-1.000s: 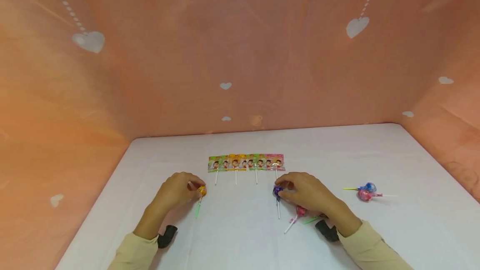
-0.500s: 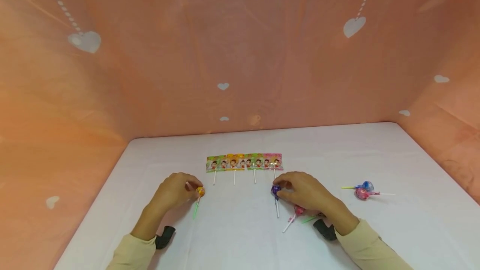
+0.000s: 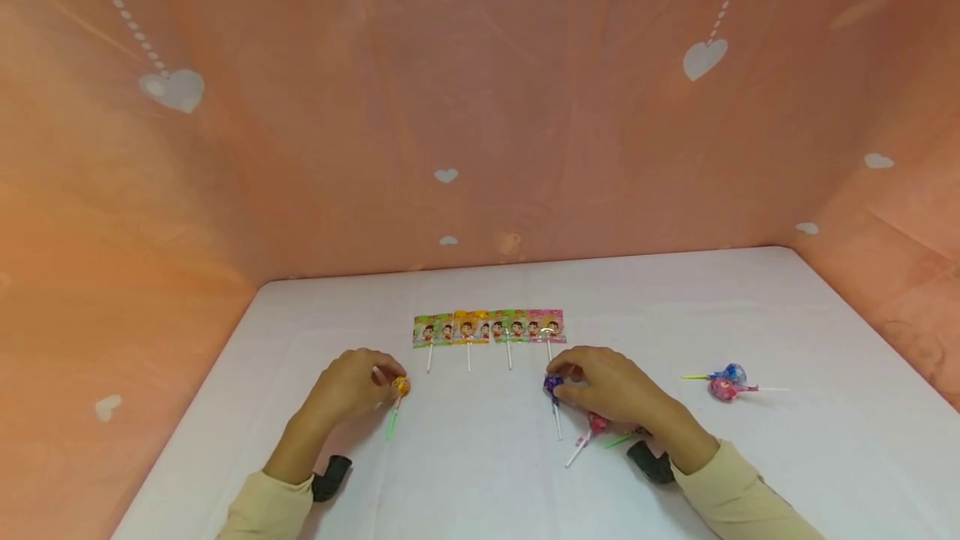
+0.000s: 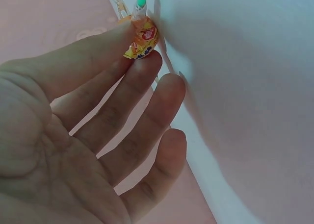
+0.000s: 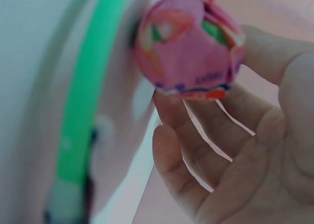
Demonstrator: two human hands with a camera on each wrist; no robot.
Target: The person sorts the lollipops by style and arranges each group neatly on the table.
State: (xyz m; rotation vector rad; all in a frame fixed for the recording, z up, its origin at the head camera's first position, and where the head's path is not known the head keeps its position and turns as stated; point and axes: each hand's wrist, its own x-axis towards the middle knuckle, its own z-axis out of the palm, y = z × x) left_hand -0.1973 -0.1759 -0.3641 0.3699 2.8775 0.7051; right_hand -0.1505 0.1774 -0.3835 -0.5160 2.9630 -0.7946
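Observation:
My left hand (image 3: 352,386) pinches a yellow-orange wrapped lollipop (image 3: 402,386) by its head, its green stick pointing toward me. In the left wrist view, the thumb and fingertips meet at that lollipop's wrapper (image 4: 143,36), with the other fingers loosely bent. A purple lollipop (image 3: 552,385) with a white stick sits between the thumb and fingers of my right hand (image 3: 611,383). Just below that hand lie a pink lollipop (image 3: 597,422) and a green stick (image 3: 619,440), whose head is mostly hidden. The pink lollipop's head (image 5: 191,50) blocks the purple one in the right wrist view.
Several flat-packed lollipops (image 3: 471,328) form a row across the white table (image 3: 480,473), sticks toward me. Off to the right, a blue lollipop (image 3: 735,373) and another pink one (image 3: 723,390) lie together. Orange cloth (image 3: 337,148) with hearts rises behind the table.
The head view shifts slightly. Both hands stay at the same places on the table, pinching the same lollipops.

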